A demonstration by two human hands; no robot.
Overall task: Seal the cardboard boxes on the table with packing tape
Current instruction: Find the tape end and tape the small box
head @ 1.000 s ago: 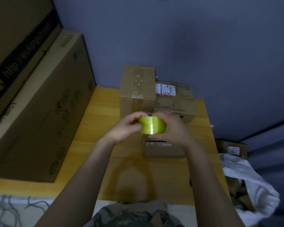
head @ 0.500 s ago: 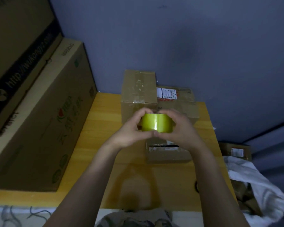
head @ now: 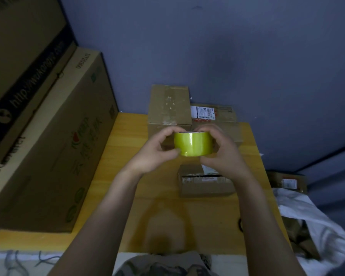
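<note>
"http://" on top left carton (head: pixel 26 76)

Tape roll above boxes on a yellow wooden table (head: pixel 127 156)
Left hand (head: pixel 157 154) and right hand (head: pixel 225 154) flank the yellow-green tape roll (head: pixel 193 144); behind it stands a tall brown cardboard box (head: pixel 169 108), a flat labelled cardboard box (head: pixel 223 118) to its right, and a small brown cardboard box (head: pixel 203 186) nearer.

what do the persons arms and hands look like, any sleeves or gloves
Both forearms are bare right down to the frame edge, with no sleeves in view. The left hand and right hand are ungloved, with no watch, band or ring that the dim light shows. A camouflage-patterned garment shows at the bottom edge.
</note>
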